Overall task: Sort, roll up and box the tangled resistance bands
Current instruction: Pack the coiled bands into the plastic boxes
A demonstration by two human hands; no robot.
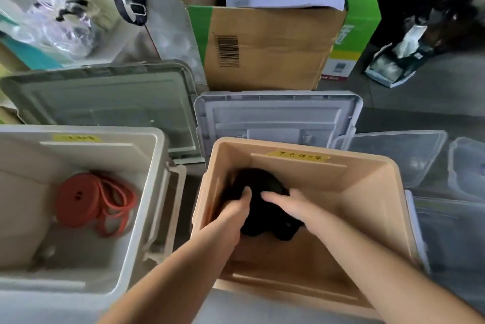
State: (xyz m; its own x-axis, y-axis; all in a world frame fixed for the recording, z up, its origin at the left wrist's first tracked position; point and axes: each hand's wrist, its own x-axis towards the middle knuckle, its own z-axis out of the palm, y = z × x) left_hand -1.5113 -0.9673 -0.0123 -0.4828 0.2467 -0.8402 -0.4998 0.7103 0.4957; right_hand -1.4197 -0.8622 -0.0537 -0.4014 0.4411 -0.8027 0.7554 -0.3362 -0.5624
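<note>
Two bare forearms come up from the bottom edge and meet inside the tan box (367, 205) at lower centre of the frame. The left hand (236, 209) has its fingers curled round the left flank of a bundle of black bands (253, 182), thumb on top. The right hand (291, 208) lies on the bundle's right shoulder with its fingers stretched fairly straight across it, pressing rather than pinching, though blur softens the fingertips.

The bundle sits low in the left-centre of the box, under and just beyond both hands. Its longer run goes from upper left to lower right, so the hands bracket it across that line and neither is clearly nearer. I cannot tell whether it already rests on the floor. Letting go looks like the next step — the left hand would have to uncurl first.

At lower left, a white box (147, 192) holds a roll of red bands (78, 200) with loose loops trailing to its right. A yellow label (299, 157) is stuck on the tan box's far wall. Beyond lie a green-grey lid (105, 103), a grey lid (275, 113) and clear lids (393, 155) at right — then a cardboard box (275, 48) at top centre.
</note>
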